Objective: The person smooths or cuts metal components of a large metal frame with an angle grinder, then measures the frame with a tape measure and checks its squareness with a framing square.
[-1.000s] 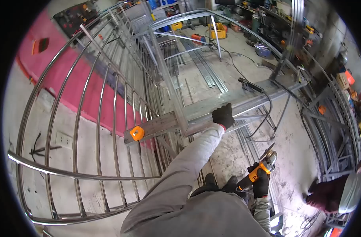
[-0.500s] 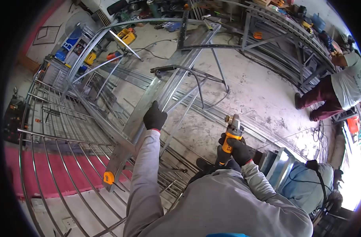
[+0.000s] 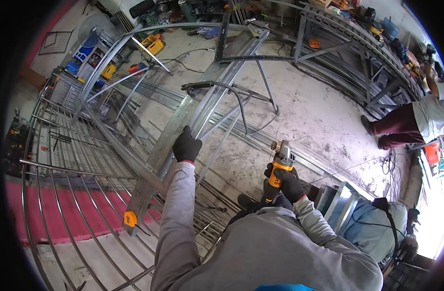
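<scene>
My right hand (image 3: 291, 183), in a dark glove, is wrapped round the orange and black body of an angle grinder (image 3: 281, 162). The grinder's metal head points up and away from me, apart from the metalwork. My left hand (image 3: 186, 145), gloved too, is closed over the edge of a long metal profile (image 3: 219, 87), which runs away from me on a trestle. Its fingertips are partly hidden. Farther along the profile lies a black welding electrode holder (image 3: 197, 86) with its cable. An orange tape measure (image 3: 130, 218) sits at the profile's near end.
A barred metal grille (image 3: 76, 194) stands on my left beside a curved metal frame (image 3: 108, 51). Metal lengths lie on the floor (image 3: 324, 123). At the right, a person (image 3: 428, 111) stands by a workbench (image 3: 348, 29). A black steel square (image 3: 256, 57) crosses the profile.
My left hand has drawn slightly back, its index finger less extended. The person at the right has leaned or reached farther toward the bench. The view has shifted slightly.
</scene>
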Demonstrator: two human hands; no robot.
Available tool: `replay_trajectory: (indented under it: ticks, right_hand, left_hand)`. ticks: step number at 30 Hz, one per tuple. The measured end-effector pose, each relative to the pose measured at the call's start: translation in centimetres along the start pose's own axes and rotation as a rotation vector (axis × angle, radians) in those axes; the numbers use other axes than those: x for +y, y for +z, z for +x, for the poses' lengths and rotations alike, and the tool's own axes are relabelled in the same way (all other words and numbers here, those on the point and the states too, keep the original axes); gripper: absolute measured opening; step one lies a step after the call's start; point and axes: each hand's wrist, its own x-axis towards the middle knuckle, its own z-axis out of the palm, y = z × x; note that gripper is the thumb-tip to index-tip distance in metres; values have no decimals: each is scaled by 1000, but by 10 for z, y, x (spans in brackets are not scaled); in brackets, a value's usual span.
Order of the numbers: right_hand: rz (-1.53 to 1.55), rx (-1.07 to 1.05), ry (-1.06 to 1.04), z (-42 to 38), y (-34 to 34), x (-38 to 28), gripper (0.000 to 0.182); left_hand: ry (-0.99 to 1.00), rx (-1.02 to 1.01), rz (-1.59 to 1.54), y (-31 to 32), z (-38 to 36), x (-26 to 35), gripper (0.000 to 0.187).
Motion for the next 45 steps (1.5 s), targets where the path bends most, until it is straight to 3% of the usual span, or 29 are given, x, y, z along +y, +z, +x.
replay_trajectory:
  ticks: [22, 25, 26, 33, 40, 42, 45]
  right_hand:
    - [-53, -6, 33, -5, 12, -2, 50]
    - [-61, -25, -2, -4, 13, 0, 45]
    - [-43, -16, 8, -5, 13, 2, 45]
    - [-38, -32, -14, -1, 8, 8, 46]
    - [-79, -1, -12, -9, 15, 3, 46]
    - [-74, -10, 18, -6, 2, 7, 51]
    - [-48, -59, -17, -5, 18, 6, 53]
  left_hand:
    - [24, 15, 24, -3, -22, 7, 63]
    - [27, 36, 15, -3, -27, 10, 60]
    - [-1, -52, 10, -4, -24, 10, 65]
    - [16, 8, -28, -5, -31, 11, 60]
    - [-17, -59, -30, -5, -31, 12, 65]
    - [72, 92, -82, 31, -24, -5, 74]
    - [58, 127, -78, 29, -26, -3, 62]
